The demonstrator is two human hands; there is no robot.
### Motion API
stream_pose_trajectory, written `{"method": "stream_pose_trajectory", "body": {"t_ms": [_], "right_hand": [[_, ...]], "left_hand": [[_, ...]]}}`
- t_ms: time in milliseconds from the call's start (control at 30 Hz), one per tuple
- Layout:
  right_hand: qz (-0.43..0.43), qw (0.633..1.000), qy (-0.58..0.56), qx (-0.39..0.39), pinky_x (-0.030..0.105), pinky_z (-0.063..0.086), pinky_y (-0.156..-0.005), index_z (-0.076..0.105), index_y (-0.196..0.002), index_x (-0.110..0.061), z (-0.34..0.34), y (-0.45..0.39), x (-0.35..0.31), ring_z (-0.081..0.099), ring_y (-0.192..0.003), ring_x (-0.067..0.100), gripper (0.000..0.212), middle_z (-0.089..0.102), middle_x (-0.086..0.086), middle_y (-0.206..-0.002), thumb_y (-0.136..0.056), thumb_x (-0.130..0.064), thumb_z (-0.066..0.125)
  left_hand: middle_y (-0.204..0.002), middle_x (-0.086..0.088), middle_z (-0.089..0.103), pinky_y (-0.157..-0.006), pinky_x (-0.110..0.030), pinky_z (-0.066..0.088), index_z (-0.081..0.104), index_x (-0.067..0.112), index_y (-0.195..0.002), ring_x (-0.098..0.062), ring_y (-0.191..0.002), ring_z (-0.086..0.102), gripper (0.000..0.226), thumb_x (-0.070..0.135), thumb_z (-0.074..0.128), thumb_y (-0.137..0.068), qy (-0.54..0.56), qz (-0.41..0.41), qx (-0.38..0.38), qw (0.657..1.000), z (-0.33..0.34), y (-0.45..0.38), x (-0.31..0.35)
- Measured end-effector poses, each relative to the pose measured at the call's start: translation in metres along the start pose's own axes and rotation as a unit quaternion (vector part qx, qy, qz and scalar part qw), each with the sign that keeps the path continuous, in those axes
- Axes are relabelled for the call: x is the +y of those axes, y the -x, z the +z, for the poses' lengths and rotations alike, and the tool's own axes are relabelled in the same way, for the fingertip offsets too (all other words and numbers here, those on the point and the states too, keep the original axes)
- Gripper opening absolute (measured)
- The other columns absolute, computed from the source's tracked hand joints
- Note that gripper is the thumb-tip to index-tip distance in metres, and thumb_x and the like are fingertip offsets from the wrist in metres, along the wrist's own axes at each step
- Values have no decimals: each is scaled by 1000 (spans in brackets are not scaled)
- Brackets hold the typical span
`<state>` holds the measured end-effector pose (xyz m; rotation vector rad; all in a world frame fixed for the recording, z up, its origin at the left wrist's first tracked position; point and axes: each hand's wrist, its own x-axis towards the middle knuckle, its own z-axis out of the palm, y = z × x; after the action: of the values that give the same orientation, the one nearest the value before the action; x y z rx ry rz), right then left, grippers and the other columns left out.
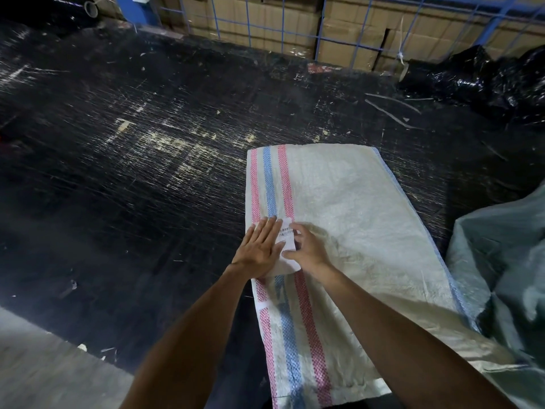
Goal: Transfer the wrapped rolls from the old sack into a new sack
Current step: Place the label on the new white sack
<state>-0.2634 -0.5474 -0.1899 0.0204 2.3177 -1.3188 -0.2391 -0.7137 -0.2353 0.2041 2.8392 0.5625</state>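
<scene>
The new sack (339, 231) lies flat and unfilled on the dark floor, its long axis running straight away from the person, with the red and blue stripes along its left edge. A white barcode label (287, 246) sits on those stripes, directly under and between both sets of fingers. The left hand (259, 249) lies flat on the label's left edge, fingers straight and close together, pressing it down. The right hand (306, 246) touches the label's right edge, fingers bent with the tips and thumb against the paper; whether they pinch it or only press I cannot tell. Both hands are equally near the label, so this looks like smoothing or fixing the label before any filling begins.

To the right of the right fingers, well apart, rises a bulky grey-green sack (501, 261), most likely the old sack; no wrapped rolls show. The sack's mouth is not plain from here.

The floor (132, 143) is black, scuffed and scratched pale. Beyond the fingers stands a blue wire fence (321, 28) with cardboard boxes (265, 22) behind it, and crumpled black plastic (486, 81) lies far right.
</scene>
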Motion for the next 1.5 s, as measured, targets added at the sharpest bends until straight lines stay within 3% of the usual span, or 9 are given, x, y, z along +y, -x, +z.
{"method": "stream_pose_trajectory", "body": {"t_ms": [100,433,533,633,900,1100,1267,1433,1500], "right_hand": [[-9,999,1,35,2,43,-75,53,-136,-15,-1,6,2,61,-105,7,70,66,2,-126,-74,-5,83],[-40,969,242,4,32,48,-74,51,-92,-25,-19,0,5,58,-95,20,27,52,-3,-104,-79,-10,70],[-145,963,225,-23,29,48,-93,60,-117,-20,-12,-10,-2,54,-108,15,34,50,-5,-122,-88,-5,62],[-169,911,370,-72,34,21,-119,35,-151,-23,-8,-16,2,25,-143,14,55,24,-10,-159,-98,-25,51],[-129,842,520,-58,47,-5,-122,-6,-158,-25,-12,-19,26,-15,-151,23,68,-18,-8,-164,-101,-55,19],[-197,787,580,-74,53,24,-112,36,-153,-19,-25,-2,61,26,-148,32,75,29,2,-161,-97,-68,23],[-203,833,500,-125,43,-11,-121,1,-157,-34,-37,4,59,-21,-149,17,104,-12,-12,-164,-72,-92,12],[-199,850,462,-153,40,-11,-121,3,-157,-34,-43,11,52,-20,-148,12,92,-16,-16,-160,-85,-71,46],[-217,890,378,-133,38,2,-124,28,-155,-26,-43,15,55,1,-151,13,70,9,-12,-163,-94,-50,54]], "left_hand": [[-163,8,-18,-123,-38,-11,-9,29,-157,-9,-148,-23,63,54,11,-103,-7,-6,-31,999,-3,-2,2],[-163,7,-20,-123,-41,-8,-10,30,-157,-12,-149,-23,87,71,33,-93,21,50,-26,998,-9,3,-7],[-163,10,-21,-123,-41,-8,-10,28,-157,-10,-148,-24,114,88,39,-73,14,76,-57,995,-17,7,-20],[-160,10,-29,-120,-42,-16,-18,28,-155,-7,-146,-29,133,96,39,-56,-31,60,-103,992,-26,12,-26],[-160,14,-27,-121,-43,-14,-16,33,-155,-5,-146,-26,118,75,60,-75,-37,66,-141,987,-36,7,-36],[-160,17,-23,-122,-52,-8,-14,37,-155,-5,-147,-22,106,63,60,-84,-62,66,-146,985,-45,7,-45],[-159,15,-28,-116,-59,-8,-19,33,-154,-9,-146,-25,133,67,74,-67,-117,48,-180,975,-53,7,-36],[-161,2,-27,-114,-67,-6,-13,25,-156,-25,-149,-21,118,38,76,-80,-94,-34,-226,969,-60,0,-2],[-161,-5,-26,-115,-66,-11,-7,24,-157,-28,-149,-22,89,37,55,-94,-45,-96,-185,977,-51,0,30]]}}
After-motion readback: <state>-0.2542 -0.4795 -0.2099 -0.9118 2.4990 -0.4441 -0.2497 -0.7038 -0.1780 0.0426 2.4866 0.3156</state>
